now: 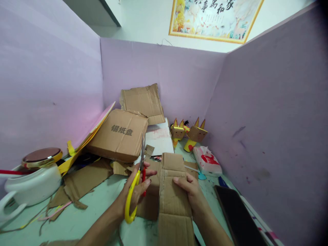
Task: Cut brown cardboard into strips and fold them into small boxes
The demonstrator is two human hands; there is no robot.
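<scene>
Over the bench's point(89, 222) near side, the left hand point(139, 184) carries scissors point(132, 201), fingers loosely spread; the right hand point(191, 191) grips a cardboard strip point(174, 201), creased and seemingly cut already, but bare. Two horned figures point(196, 134) by the far right corner look finished.

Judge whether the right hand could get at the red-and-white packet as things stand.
Probably yes: the red-and-white packet lies ahead and to the right of the right hand, with nothing tall between. But that hand grips the cardboard, so it would likely need to let go first.
</scene>
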